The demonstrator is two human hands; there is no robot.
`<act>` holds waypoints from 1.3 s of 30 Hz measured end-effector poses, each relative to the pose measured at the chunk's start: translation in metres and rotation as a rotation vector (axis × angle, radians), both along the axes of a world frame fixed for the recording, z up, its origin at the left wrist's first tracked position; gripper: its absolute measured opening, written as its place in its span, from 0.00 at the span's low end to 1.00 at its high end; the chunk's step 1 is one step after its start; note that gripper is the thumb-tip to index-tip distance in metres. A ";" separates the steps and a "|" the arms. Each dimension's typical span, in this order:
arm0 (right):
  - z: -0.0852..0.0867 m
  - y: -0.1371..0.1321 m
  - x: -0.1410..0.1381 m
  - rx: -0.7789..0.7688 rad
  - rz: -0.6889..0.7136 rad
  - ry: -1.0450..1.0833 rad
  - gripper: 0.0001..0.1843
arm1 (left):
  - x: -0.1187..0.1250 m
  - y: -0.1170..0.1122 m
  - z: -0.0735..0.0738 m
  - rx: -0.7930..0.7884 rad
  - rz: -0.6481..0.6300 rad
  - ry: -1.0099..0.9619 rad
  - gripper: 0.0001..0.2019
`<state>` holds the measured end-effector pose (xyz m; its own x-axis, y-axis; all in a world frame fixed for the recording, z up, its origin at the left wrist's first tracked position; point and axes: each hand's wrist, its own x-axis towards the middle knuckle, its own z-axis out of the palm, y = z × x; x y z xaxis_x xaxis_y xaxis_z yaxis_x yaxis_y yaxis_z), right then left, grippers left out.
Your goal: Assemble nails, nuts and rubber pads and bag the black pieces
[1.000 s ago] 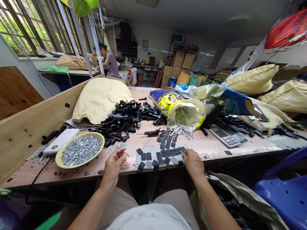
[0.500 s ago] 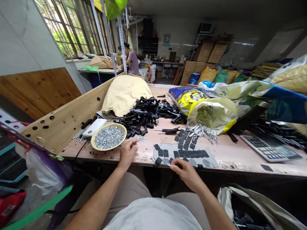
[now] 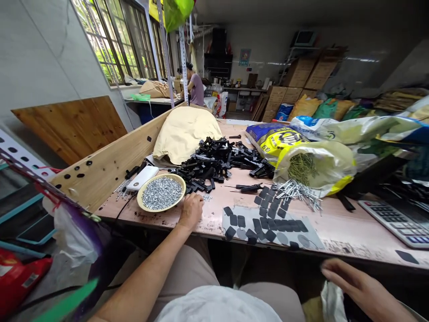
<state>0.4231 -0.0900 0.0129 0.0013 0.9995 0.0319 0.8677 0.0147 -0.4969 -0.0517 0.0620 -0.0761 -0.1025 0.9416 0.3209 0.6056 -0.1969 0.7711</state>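
My left hand (image 3: 191, 209) rests on the wooden table (image 3: 335, 226) with its fingers curled down onto a small scatter of silver nuts (image 3: 207, 197), just right of a yellow bowl (image 3: 161, 192) full of the same nuts. What its fingers pinch is hidden. My right hand (image 3: 348, 279) is off the table at the lower right, fingers stretched over the rim of a pale bag (image 3: 330, 297), holding nothing. Between the hands lies a grey sheet with black pads (image 3: 268, 226).
A heap of black plastic parts (image 3: 221, 163), a beige sack (image 3: 187, 132), a yellow bag spilling nails (image 3: 310, 172), a calculator (image 3: 397, 217) and a white power bank (image 3: 142, 177) lie on the table. A wooden side board (image 3: 110, 165) bounds the left. Another person (image 3: 196, 87) works far behind.
My right hand left the grey pad sheet and dropped down to the right, to the bag beside my lap. My left hand reached forward onto the loose nuts. The view swung left.
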 end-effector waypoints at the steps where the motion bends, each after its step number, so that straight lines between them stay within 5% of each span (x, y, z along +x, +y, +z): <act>1: 0.007 0.015 -0.024 -0.053 0.001 -0.008 0.13 | 0.000 0.000 0.001 -0.002 -0.004 -0.020 0.08; 4: 0.019 0.069 -0.103 -0.027 0.108 -0.098 0.18 | 0.002 -0.005 0.007 -0.015 -0.019 -0.120 0.07; 8: 0.009 0.144 -0.188 0.196 0.269 -0.459 0.13 | 0.007 -0.017 0.016 -0.105 -0.055 -0.339 0.04; 11: -0.004 0.188 -0.224 0.245 0.273 -0.566 0.17 | 0.008 -0.027 0.024 -0.212 -0.124 -0.539 0.05; 15: -0.014 0.214 -0.236 0.260 0.259 -0.594 0.07 | 0.004 -0.037 0.036 -0.358 -0.213 -0.892 0.11; 18: -0.014 0.209 -0.227 0.292 0.306 -0.574 0.07 | 0.003 -0.041 0.043 -0.548 -0.292 -1.437 0.16; 21: -0.007 0.189 -0.221 0.316 0.362 -0.525 0.11 | 0.009 -0.042 0.048 -0.629 -0.333 -1.666 0.17; 30: 0.019 0.099 -0.263 0.337 0.503 -0.086 0.14 | 0.038 -0.046 0.056 -0.687 -0.421 -1.782 0.10; 39: 0.017 0.080 -0.276 0.278 0.388 -0.114 0.16 | 0.039 -0.057 0.062 -0.600 -0.402 -1.639 0.16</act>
<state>0.1468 -0.0096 0.0298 -0.3886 0.8791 0.2759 0.8207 0.4664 -0.3301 -0.0131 0.0050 -0.0141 0.3091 0.9245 -0.2230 -0.7843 0.3804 0.4900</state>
